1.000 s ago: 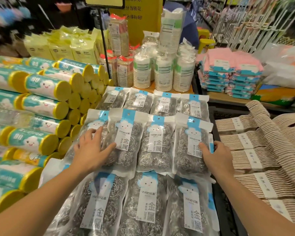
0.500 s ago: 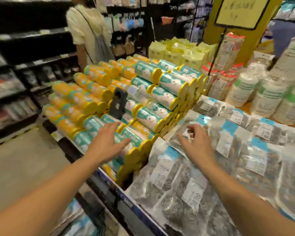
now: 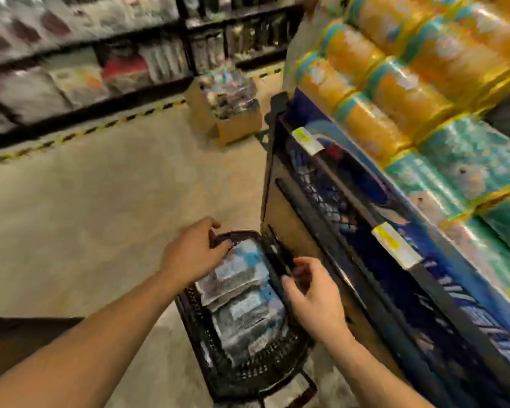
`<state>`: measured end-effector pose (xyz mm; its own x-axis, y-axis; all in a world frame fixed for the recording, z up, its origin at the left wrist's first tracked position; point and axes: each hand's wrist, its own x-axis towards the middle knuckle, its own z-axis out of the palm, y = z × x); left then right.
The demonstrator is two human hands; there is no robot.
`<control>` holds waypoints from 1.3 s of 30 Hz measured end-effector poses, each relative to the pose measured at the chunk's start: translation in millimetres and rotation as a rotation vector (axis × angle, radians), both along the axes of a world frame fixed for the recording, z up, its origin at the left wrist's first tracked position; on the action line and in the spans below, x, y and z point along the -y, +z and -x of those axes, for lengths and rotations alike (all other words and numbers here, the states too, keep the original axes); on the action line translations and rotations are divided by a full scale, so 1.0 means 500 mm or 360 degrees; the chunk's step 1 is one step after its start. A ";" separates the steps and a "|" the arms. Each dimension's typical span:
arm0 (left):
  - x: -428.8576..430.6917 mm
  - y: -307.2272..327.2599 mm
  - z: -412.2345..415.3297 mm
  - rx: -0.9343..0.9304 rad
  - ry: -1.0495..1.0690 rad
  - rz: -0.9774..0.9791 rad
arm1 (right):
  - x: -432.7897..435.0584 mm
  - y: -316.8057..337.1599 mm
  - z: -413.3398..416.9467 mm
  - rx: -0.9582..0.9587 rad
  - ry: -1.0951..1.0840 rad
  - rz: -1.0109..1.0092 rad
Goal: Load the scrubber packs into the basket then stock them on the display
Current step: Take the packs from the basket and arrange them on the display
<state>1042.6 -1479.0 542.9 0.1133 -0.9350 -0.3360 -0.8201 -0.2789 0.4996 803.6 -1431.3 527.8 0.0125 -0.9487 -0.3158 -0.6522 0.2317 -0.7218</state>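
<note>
Left hand (image 3: pixel 193 253) loosely spread, fingers touching the top of the scrubber packs (image 3: pixel 242 278) near the basket's (image 3: pixel 248 375) far rim. Right hand (image 3: pixel 315 298) half-curled at the right rim; can't tell if it grips, too blurred. Packs lie stacked in the basket on the floor (image 3: pixel 100 207). Display stand (image 3: pixel 289 231) tight on the right, open floor to the left, cardboard box (image 3: pixel 236 128) beyond.

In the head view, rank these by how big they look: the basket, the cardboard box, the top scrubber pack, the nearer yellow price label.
1. basket: largest.
2. cardboard box and top scrubber pack: they look about alike; the box sits farther off, so unranked.
3. nearer yellow price label: smallest.
</note>
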 end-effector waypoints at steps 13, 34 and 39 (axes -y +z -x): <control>0.049 -0.672 -0.143 0.0238 -0.0153 -0.0499 | -0.116 -0.778 -0.126 0.0262 -0.0856 -0.1393; 0.148 -0.915 -0.103 0.0356 -0.0299 -0.0597 | -0.180 -1.046 -0.126 0.0928 -0.1837 -0.1710; 0.134 -0.888 -0.118 0.0188 -0.0154 -0.0597 | -0.184 -1.008 -0.135 0.1063 -0.1729 -0.1707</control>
<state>1101.5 -1546.1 99.0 0.0891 -0.7581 -0.6460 -0.8971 -0.3429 0.2786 871.2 -1339.3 23.9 -0.0720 0.0238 -0.9971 0.4713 0.8819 -0.0129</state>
